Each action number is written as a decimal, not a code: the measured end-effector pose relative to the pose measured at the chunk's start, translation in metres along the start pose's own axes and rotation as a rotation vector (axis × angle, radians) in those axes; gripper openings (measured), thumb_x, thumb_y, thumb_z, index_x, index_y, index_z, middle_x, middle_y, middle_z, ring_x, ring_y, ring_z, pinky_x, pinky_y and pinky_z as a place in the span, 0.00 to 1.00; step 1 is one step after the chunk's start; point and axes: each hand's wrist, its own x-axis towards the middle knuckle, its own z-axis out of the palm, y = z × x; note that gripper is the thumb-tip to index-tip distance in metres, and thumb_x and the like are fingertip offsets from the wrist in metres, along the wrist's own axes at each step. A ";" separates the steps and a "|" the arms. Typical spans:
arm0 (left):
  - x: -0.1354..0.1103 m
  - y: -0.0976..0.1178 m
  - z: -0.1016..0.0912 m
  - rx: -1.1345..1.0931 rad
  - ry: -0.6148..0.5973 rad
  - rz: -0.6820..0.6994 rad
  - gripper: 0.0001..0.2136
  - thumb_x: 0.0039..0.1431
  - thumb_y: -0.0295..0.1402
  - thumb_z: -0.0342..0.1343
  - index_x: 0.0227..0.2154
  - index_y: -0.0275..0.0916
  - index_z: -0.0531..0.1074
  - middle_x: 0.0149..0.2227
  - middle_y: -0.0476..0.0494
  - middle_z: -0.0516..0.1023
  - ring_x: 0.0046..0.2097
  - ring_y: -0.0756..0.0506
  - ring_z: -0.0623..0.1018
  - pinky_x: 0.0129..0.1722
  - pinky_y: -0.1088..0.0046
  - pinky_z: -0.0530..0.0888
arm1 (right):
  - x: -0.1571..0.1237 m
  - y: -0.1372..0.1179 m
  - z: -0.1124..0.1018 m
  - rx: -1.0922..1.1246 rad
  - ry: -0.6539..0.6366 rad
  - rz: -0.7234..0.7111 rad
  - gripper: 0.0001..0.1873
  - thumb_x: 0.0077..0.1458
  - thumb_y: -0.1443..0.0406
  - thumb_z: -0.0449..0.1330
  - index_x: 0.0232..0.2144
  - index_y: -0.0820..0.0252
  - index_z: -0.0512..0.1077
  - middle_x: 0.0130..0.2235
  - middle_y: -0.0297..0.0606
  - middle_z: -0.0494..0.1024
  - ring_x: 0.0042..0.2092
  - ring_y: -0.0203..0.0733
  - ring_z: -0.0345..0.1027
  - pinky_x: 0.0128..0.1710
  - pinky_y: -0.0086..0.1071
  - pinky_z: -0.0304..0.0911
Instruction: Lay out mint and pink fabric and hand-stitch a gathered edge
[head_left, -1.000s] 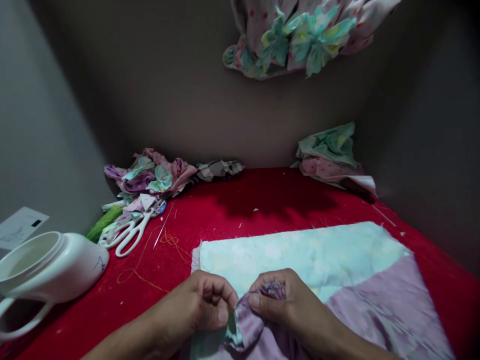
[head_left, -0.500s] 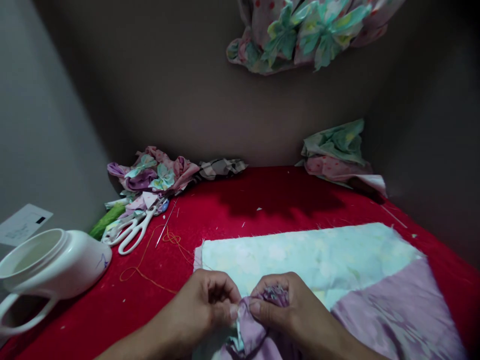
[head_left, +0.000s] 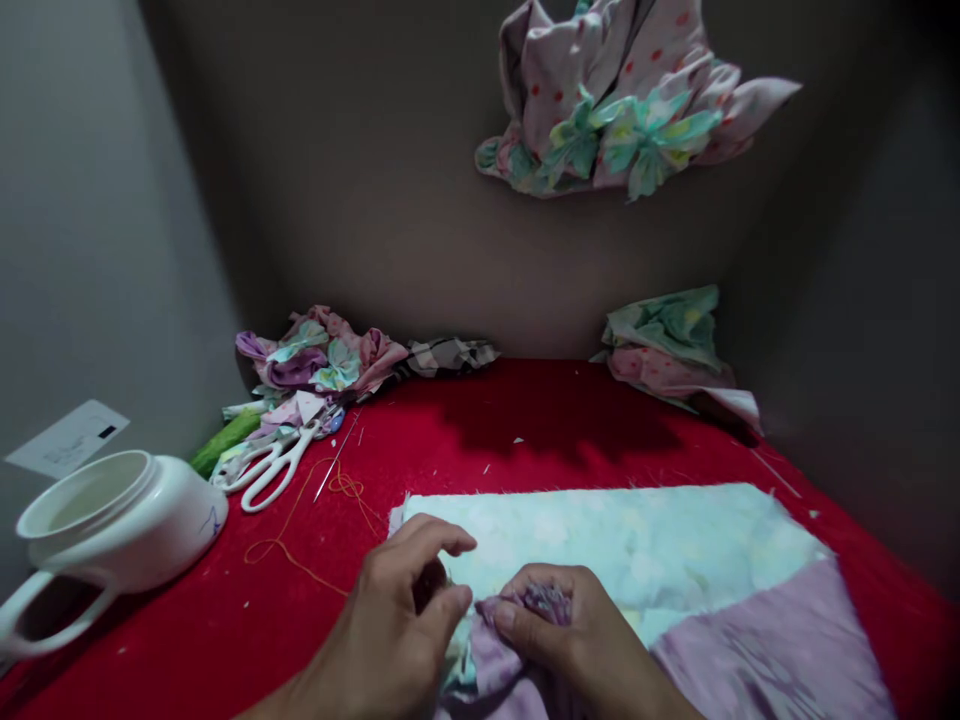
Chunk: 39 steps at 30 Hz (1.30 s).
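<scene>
A pale green cloth [head_left: 622, 530] lies flat on the red table [head_left: 525, 420], with a lilac cloth [head_left: 757, 655] over its near right part. My right hand [head_left: 562, 630] is closed in a pinch on a gathered bunch of the lilac cloth [head_left: 541, 602] at the near middle. My left hand [head_left: 405, 605] sits right beside it, thumb against the bunch and forefinger stretched forward over the green cloth's left edge, fingers partly apart.
White scissors [head_left: 262, 470], a needle [head_left: 334, 468] with orange thread [head_left: 300, 545] and a heap of folded fabric flowers [head_left: 319, 360] lie at the back left. A white handled jar [head_left: 112, 520] lies on its side at the left. Folded cloths [head_left: 667, 345] sit at the back right; a fabric piece [head_left: 622, 110] hangs on the wall.
My left hand has loosened from a tight pinch, its forefinger now stretched forward. My right hand keeps its grip on the bunch. The view has tilted upward slightly.
</scene>
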 end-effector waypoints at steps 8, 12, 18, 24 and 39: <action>-0.012 0.006 0.013 0.431 -0.057 0.496 0.07 0.53 0.23 0.47 0.26 0.33 0.69 0.29 0.38 0.68 0.28 0.48 0.68 0.26 0.75 0.64 | -0.003 0.003 -0.002 -0.067 -0.027 -0.078 0.17 0.40 0.57 0.62 0.23 0.69 0.67 0.21 0.33 0.64 0.25 0.32 0.55 0.25 0.25 0.51; -0.021 0.023 0.003 0.308 0.215 0.544 0.08 0.55 0.24 0.46 0.24 0.35 0.67 0.26 0.41 0.69 0.27 0.49 0.69 0.26 0.75 0.64 | -0.003 0.006 -0.002 -0.108 0.036 -0.132 0.14 0.42 0.59 0.61 0.23 0.68 0.67 0.21 0.32 0.64 0.25 0.32 0.55 0.26 0.26 0.52; -0.005 0.029 -0.009 -0.286 0.081 0.027 0.10 0.56 0.35 0.47 0.23 0.35 0.64 0.16 0.52 0.64 0.14 0.57 0.60 0.15 0.82 0.55 | -0.004 0.006 0.000 -0.081 0.003 -0.105 0.14 0.39 0.60 0.64 0.24 0.68 0.70 0.21 0.33 0.67 0.24 0.32 0.56 0.25 0.25 0.52; 0.004 0.026 -0.007 -0.634 -0.029 -0.194 0.13 0.57 0.40 0.45 0.24 0.37 0.58 0.18 0.50 0.68 0.11 0.56 0.59 0.08 0.84 0.48 | -0.004 0.005 0.003 -0.129 0.000 -0.077 0.11 0.37 0.63 0.64 0.21 0.69 0.72 0.18 0.31 0.64 0.22 0.30 0.53 0.23 0.24 0.48; 0.049 -0.001 -0.110 -0.091 0.665 0.106 0.10 0.42 0.25 0.56 0.32 0.34 0.68 0.23 0.52 0.65 0.25 0.52 0.64 0.24 0.79 0.60 | 0.002 0.005 -0.002 -0.100 -0.110 0.102 0.08 0.33 0.65 0.62 0.17 0.66 0.69 0.14 0.30 0.61 0.19 0.29 0.50 0.19 0.24 0.43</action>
